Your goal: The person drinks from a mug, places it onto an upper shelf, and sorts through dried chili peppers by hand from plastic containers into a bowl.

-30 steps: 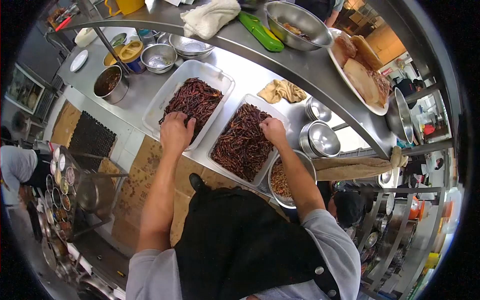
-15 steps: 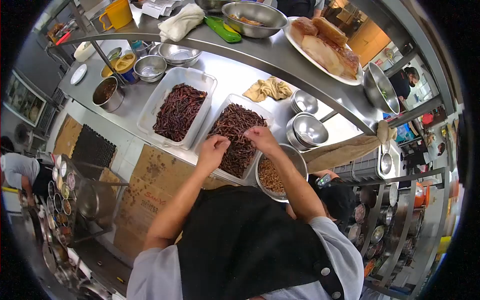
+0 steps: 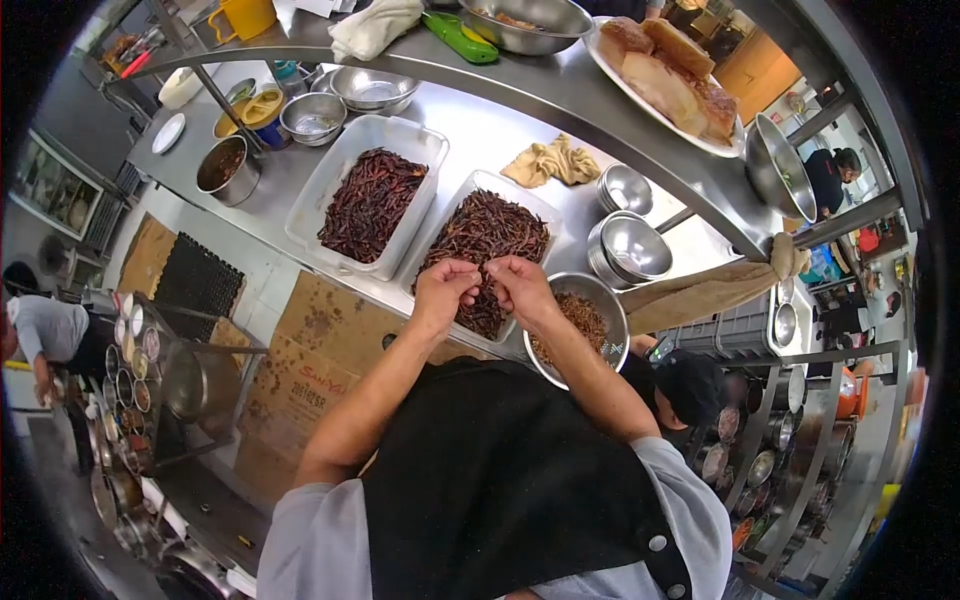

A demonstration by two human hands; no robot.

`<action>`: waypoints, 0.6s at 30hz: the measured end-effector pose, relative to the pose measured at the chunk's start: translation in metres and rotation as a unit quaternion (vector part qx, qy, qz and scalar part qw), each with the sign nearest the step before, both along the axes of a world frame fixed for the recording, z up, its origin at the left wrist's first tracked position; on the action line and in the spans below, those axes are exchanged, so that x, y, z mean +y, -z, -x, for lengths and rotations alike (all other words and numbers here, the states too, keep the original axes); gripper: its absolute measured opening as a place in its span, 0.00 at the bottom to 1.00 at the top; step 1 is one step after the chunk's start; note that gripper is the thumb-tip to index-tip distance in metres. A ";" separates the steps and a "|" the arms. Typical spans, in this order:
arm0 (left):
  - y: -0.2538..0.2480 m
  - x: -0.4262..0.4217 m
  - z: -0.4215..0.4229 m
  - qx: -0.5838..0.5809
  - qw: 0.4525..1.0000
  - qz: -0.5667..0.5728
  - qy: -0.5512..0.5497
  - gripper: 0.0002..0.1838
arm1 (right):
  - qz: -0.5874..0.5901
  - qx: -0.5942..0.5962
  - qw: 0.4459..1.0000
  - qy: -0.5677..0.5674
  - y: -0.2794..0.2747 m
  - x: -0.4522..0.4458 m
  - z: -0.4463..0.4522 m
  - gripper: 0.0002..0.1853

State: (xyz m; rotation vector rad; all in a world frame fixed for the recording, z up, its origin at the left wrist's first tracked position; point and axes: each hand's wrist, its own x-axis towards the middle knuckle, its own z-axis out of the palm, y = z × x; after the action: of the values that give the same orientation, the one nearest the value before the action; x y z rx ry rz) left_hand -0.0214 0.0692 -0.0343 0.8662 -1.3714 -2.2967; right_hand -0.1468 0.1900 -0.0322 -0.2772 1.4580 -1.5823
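My left hand (image 3: 446, 297) and my right hand (image 3: 521, 290) meet over the near edge of a clear plastic tub (image 3: 555, 215). Each has thumb and fingers pinched together, the fingertips facing across a small gap. Whatever lies between them is too small to make out. Dark reddish-brown strips (image 3: 492, 232), perhaps dried chillies, fill this tub. Beside it on the left stands a second plastic tub (image 3: 302, 215) with similar dark strips (image 3: 372, 205). Close to my right forearm is a perforated metal bowl (image 3: 622, 345) holding small brown bits (image 3: 580, 325).
Stacked metal bowls (image 3: 635, 250) and a tan cloth (image 3: 550, 162) lie beyond the tubs. A raised steel shelf (image 3: 560, 90) carries a plate of meat (image 3: 680, 85) and a green peeler-like tool (image 3: 460, 38). A person in a black cap (image 3: 690, 385) is low at my right.
My hands have come closer together and nearer to me, towards the tub's near edge. The whole view has shifted slightly. A person at the far left has moved a little.
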 end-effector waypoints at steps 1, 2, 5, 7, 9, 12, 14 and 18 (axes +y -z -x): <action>-0.003 0.000 -0.002 0.008 1.000 -0.023 -0.008 0.05 | 0.015 -0.019 1.000 0.005 0.002 0.000 -0.003 0.08; -0.004 0.000 -0.003 0.009 1.000 -0.021 -0.009 0.05 | 0.016 -0.018 1.000 0.004 0.002 -0.001 -0.006 0.08; -0.004 0.000 -0.007 0.022 0.999 -0.034 -0.010 0.05 | 0.046 0.032 0.998 0.004 -0.003 -0.008 -0.017 0.08; -0.001 0.000 -0.009 0.018 1.000 0.016 -0.009 0.04 | 0.033 0.102 0.994 -0.016 -0.005 -0.011 -0.018 0.09; -0.005 0.001 -0.011 0.004 0.999 0.035 -0.005 0.04 | 0.015 0.169 0.985 -0.034 -0.008 -0.010 -0.019 0.09; 0.002 -0.001 -0.016 -0.024 0.995 0.095 0.035 0.04 | 0.002 0.164 0.984 -0.071 -0.008 -0.007 -0.016 0.09; 0.006 -0.002 -0.017 -0.037 0.987 0.137 0.071 0.04 | 0.022 0.156 0.986 -0.061 0.001 -0.009 -0.015 0.09; -0.010 -0.005 -0.018 0.042 0.992 0.092 0.072 0.05 | -0.001 0.052 0.992 -0.114 -0.012 0.002 -0.003 0.09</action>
State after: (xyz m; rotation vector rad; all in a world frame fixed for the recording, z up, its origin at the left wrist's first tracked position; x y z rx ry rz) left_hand -0.0038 0.0637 -0.0248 0.6254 -1.6255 -2.2363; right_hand -0.1438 0.1915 -0.0203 -0.5135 1.4505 -1.4000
